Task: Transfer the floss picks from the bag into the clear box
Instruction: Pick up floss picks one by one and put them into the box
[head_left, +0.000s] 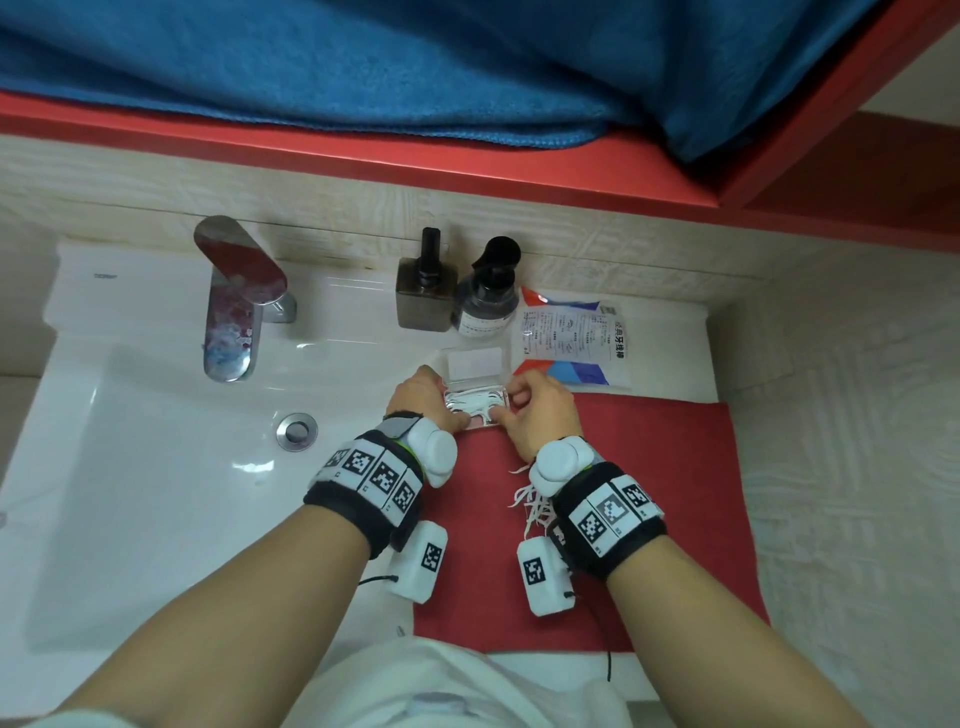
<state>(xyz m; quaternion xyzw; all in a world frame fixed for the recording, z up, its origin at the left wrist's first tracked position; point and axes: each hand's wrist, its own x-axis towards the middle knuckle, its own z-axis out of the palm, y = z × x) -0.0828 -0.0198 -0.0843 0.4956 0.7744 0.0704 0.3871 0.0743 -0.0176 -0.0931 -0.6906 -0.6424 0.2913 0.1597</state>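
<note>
The clear box (475, 408) is lying open on the red mat (649, 467) beside the sink (156, 467), white floss picks (474, 404) already lying inside it. The left hand (423, 397) is gripping its left end and the right hand (540, 410) is pinching its right edge, seemingly steadying it while the picks are settled. The bag (569, 338) is lying flat just behind, while a few loose picks (527, 501) are waiting by the right wrist.

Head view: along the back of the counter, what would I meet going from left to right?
Tap → square brown bottle → round dark pump bottle → floss pick bag. The clear box sits nearer, held between the left hand and right hand.
</note>
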